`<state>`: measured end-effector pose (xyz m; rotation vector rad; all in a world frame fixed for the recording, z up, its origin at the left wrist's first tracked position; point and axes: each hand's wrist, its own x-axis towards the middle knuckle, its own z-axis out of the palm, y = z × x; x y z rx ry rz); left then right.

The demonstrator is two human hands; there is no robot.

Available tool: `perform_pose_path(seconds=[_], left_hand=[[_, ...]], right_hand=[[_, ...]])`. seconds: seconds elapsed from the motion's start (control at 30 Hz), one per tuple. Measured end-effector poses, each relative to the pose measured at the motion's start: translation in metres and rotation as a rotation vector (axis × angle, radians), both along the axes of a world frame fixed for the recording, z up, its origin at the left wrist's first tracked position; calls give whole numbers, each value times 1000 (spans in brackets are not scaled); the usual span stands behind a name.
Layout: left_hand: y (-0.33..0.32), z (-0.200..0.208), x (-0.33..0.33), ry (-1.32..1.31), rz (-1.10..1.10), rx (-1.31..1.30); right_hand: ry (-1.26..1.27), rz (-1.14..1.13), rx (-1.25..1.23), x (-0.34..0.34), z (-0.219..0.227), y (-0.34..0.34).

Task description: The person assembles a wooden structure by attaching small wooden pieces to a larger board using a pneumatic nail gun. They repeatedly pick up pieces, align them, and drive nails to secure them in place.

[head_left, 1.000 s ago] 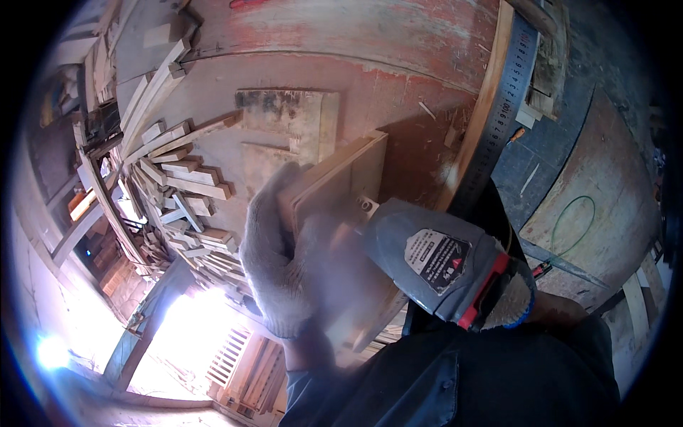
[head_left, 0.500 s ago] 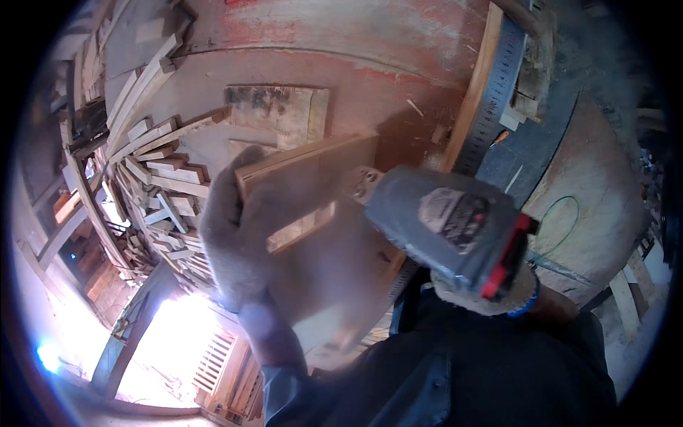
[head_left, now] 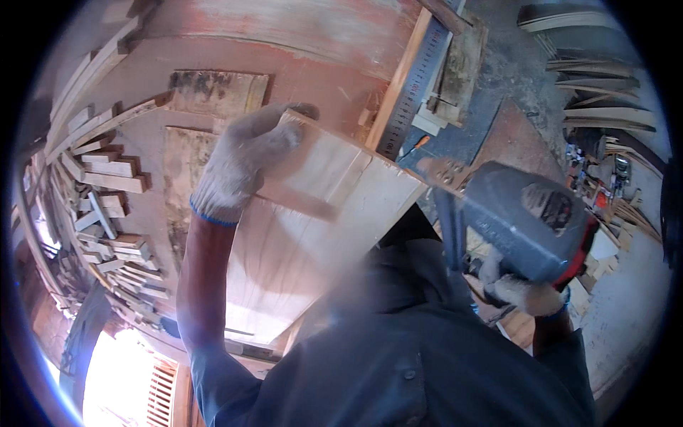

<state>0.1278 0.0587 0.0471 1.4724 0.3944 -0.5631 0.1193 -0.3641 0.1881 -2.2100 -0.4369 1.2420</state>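
My left hand (head_left: pixel 238 156), in a whitish work glove with a blue cuff edge, is closed on the upper corner of a pale wooden piece (head_left: pixel 334 167) built of flat boards. The piece is tilted over the bench, close to my chest. My right hand (head_left: pixel 516 285), gloved too, is wrapped round the handle of a nail gun (head_left: pixel 523 217) with a dark grey body and a red rear band. Its metal nose points left at the piece's right corner; whether they touch I cannot tell.
Many short wood offcuts (head_left: pixel 117 181) lie at the left of the reddish worn bench (head_left: pixel 320 78). Stained boards (head_left: pixel 213 92) lie beyond my left hand. A steel ruler (head_left: pixel 413 85) runs along a wooden strip, with an orange-handled tool (head_left: pixel 416 146) nearby. Curved wooden strips (head_left: pixel 605 114) stand far right.
The wooden piece has been turned and now shows its broad face. My left hand has moved up to its upper corner. The nail gun has shifted right, with its nose at the piece's right corner.
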Motion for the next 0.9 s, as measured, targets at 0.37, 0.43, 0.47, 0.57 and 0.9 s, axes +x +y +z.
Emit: perform_pose_path(seconds=[0.37, 0.43, 0.47, 0.57, 0.9], left_hand=[[-8, -38, 7, 43, -43, -148], [-10, -43, 7, 47, -26, -177], [-12, -47, 8, 36, -20, -178], [-15, -63, 6, 71, 9, -222], [-17, -55, 16, 132, -26, -170]], right_hand=[[232, -6, -19, -31, -31, 27], [263, -11, -118, -30, -35, 34], [280, -19, -179, -29, -35, 37], [354, -172, -285, -26, -31, 53], [488, -382, 68, -26, -35, 50]])
